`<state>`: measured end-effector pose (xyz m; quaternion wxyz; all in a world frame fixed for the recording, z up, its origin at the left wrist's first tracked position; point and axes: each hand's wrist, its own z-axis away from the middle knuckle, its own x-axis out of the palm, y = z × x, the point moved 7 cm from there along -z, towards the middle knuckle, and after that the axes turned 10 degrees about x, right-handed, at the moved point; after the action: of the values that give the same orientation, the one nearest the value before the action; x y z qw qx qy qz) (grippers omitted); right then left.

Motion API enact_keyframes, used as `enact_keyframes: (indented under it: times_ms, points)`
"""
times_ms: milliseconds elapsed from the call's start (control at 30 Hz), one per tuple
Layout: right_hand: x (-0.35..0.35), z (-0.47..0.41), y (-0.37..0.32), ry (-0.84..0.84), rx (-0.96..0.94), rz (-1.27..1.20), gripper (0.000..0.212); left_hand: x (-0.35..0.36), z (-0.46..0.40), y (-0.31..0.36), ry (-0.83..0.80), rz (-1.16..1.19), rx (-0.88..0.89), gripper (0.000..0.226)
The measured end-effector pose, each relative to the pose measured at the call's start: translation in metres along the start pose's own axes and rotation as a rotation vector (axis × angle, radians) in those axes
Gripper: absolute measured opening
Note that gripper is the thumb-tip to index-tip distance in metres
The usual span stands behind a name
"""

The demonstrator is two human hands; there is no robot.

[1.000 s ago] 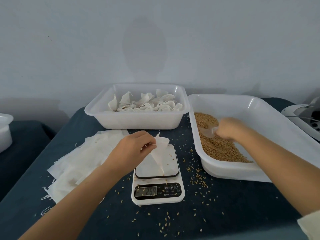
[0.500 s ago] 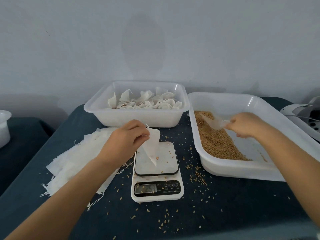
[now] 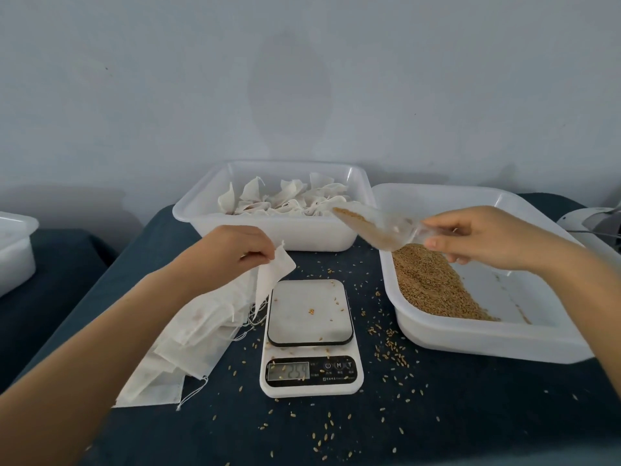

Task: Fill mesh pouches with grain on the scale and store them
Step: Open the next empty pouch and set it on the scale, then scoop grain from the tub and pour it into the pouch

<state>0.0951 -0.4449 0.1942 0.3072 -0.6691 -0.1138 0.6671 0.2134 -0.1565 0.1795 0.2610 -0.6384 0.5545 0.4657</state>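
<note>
My left hand (image 3: pixel 235 250) pinches the top of a white mesh pouch (image 3: pixel 270 280), which hangs in the air just left of the white digital scale (image 3: pixel 311 334). The scale platform holds only a few stray grains. My right hand (image 3: pixel 484 238) grips the handle of a clear plastic scoop (image 3: pixel 373 225) loaded with grain, held above the gap between the two tubs. Brown grain (image 3: pixel 433 284) lies heaped in the large white tray (image 3: pixel 470 341) on the right. Filled pouches (image 3: pixel 285 198) sit in the white tub (image 3: pixel 268 233) at the back.
A stack of flat empty pouches (image 3: pixel 188 341) lies left of the scale on the dark blue cloth. Loose grains are scattered around the scale. A white container (image 3: pixel 15 250) stands at the far left, and a white appliance (image 3: pixel 594 223) at the far right edge.
My right hand lifted the scoop out of the grain tray and carried it left, full of grain. My left hand raised the pouch off the scale platform and moved it left.
</note>
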Motion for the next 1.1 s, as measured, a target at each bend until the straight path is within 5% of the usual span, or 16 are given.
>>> enact_keyframes:
  times_ms: [267,1100]
  points:
    - [0.040,0.008,-0.028,-0.212,-0.130,0.031,0.031,0.014,-0.007,0.011,-0.055,0.048,0.014,0.012]
    - [0.024,0.010,-0.057,-0.258,-0.115,0.447,0.033,0.026,-0.020,0.035,-0.119,0.146,0.151,0.010]
